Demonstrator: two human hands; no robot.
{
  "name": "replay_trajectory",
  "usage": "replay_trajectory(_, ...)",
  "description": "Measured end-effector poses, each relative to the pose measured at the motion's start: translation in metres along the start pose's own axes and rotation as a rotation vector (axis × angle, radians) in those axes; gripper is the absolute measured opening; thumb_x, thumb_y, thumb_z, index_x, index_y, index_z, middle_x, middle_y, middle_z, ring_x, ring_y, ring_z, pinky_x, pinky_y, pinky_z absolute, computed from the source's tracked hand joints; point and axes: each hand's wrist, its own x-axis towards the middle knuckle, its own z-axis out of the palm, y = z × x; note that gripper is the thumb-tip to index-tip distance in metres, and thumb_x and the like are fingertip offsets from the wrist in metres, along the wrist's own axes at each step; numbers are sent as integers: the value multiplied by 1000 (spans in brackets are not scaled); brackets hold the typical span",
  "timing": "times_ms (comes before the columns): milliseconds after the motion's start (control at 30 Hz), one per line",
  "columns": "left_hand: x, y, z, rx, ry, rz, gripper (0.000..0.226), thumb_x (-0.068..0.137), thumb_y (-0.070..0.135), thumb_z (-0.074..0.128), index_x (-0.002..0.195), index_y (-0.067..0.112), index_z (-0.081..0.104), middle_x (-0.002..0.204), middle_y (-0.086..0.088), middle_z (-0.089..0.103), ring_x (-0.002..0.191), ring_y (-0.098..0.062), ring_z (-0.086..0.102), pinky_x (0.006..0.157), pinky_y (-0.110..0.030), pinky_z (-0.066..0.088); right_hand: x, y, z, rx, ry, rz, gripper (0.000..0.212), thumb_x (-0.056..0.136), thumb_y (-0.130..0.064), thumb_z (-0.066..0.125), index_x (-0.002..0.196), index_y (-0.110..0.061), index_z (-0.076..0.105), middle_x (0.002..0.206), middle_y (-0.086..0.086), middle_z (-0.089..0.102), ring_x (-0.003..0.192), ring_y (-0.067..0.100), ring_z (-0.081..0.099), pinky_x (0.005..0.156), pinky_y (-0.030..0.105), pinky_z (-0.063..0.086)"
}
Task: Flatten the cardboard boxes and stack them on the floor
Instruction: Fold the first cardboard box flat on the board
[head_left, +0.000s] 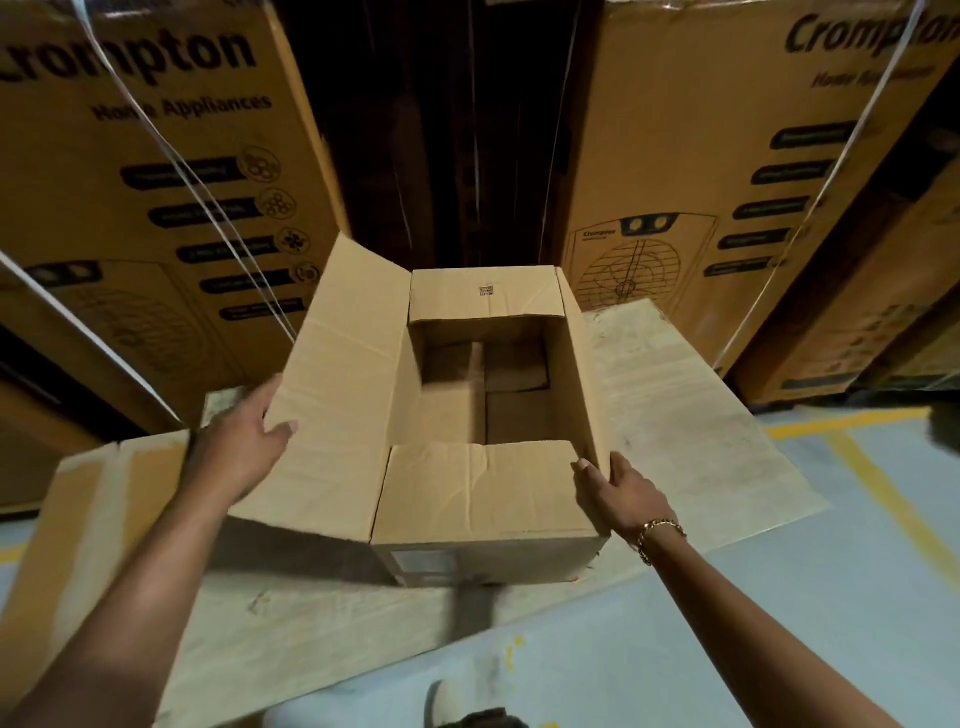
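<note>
open cardboard box (483, 488): stands upright, top open, in the middle of the view, resting on a flattened cardboard sheet (675, 405); not yet collapsed.
box flaps: the long left flap (337, 374) is spread outward and raised; the far short flap and the near short flap are folded inward over the opening; the closed bottom flaps show through the gap between them.
left hand (249, 441): grips the outer edge of the long left flap, thumb curled onto its inner face, the other fingers hidden behind the flap.
right hand (623, 493): holds the box's near right corner, thumb laid on top by the near flap, fingers down the outside of the right wall; how tightly they curl is not clear.
bracelet (657, 530): gold-coloured chain on the right wrist.
flattened cardboard sheet: lies flat on the floor (779, 597), wider than the box, reaching out past it to left and right; its surface is pale and scuffed.
label (426, 564): pale rectangle on the box's near outer wall, print too blurred to read.
floor: light grey with yellow painted lines (883, 493) at the right.
crompton cartons (156, 182): tall printed brown cartons standing behind the box at left and right, a dark gap between them, bound with white straps (208, 197).
</note>
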Motion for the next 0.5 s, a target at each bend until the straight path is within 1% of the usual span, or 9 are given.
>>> replay_trajectory(67, -4, -11, 27, 272, 33, -43, 59, 99, 39, 48, 153, 28, 28, 161, -3, 25, 145, -31, 24, 113, -51, 27, -1, -1, -1, 4, -8, -1, 73, 92, -69, 33, 137, -12, 41, 133, 14, 58, 110, 33, 59, 83, 38, 47)
replay_trajectory(133, -15, -6, 61, 300, -44, -86, 67, 99, 55, 37, 156, 25, 17, 166, 0, 6, 151, -26, 2, 118, -53, 10, -2, 0, 1, 29, -20, 9, 79, 90, -72, 32, 143, -13, 36, 140, 14, 52, 117, 36, 56, 91, 44, 47)
replay_trajectory(167, -21, -2, 80, 208, -108, -116, 77, 96, 65, 33, 157, 25, 11, 166, 1, 0, 152, -24, 0, 119, -54, 8, -3, 1, 1, 49, -34, 18, 84, 88, -76, 31, 146, -15, 33, 144, 14, 49, 121, 36, 54, 94, 46, 45)
replay_trajectory(233, -37, 22, 104, -188, -307, -237, 96, 84, 83, 34, 157, 26, 10, 165, 2, 9, 149, -21, 15, 118, -48, 19, -6, 2, 2, 86, -61, 35, 101, 77, -86, 24, 152, -19, 25, 151, 12, 42, 130, 37, 48, 102, 50, 41)
replay_trajectory(300, -42, 38, 123, -643, -406, -334, 88, 85, 75, 44, 154, 24, 25, 156, 6, 30, 135, -12, 35, 107, -30, 30, -10, 3, 2, 143, -85, 55, 109, 67, -88, 17, 154, -23, 20, 155, 10, 36, 136, 37, 42, 108, 52, 35)
replay_trajectory(333, -41, 42, 126, -751, -408, -369, 82, 88, 70, 46, 153, 23, 30, 151, 7, 35, 131, -12, 38, 104, -26, 31, -11, 2, 2, 169, -93, 62, 109, 66, -87, 17, 155, -24, 19, 156, 10, 34, 138, 36, 39, 110, 52, 33)
replay_trajectory(367, -37, 42, 130, -734, -388, -402, 88, 84, 76, 48, 153, 25, 30, 152, 3, 37, 133, -16, 40, 106, -30, 32, -13, 3, 1, 186, -98, 61, 109, 66, -86, 17, 155, -23, 18, 156, 10, 33, 139, 36, 38, 111, 52, 31)
replay_trajectory(433, -26, 35, 132, -476, -346, -403, 111, 65, 96, 40, 155, 35, 18, 159, -3, 29, 141, -31, 35, 112, -53, 32, -16, 4, -1, 204, -115, 55, 110, 65, -87, 19, 155, -23, 17, 157, 9, 30, 140, 35, 36, 112, 52, 29)
replay_trajectory(500, -14, 38, 125, -245, -290, -243, 97, 71, 95, 28, 153, 47, 8, 164, -1, 12, 146, -37, 23, 111, -65, 26, -19, 4, -6, 228, -134, 44, 115, 62, -90, 19, 155, -23, 20, 157, 8, 32, 140, 34, 36, 112, 52, 29)
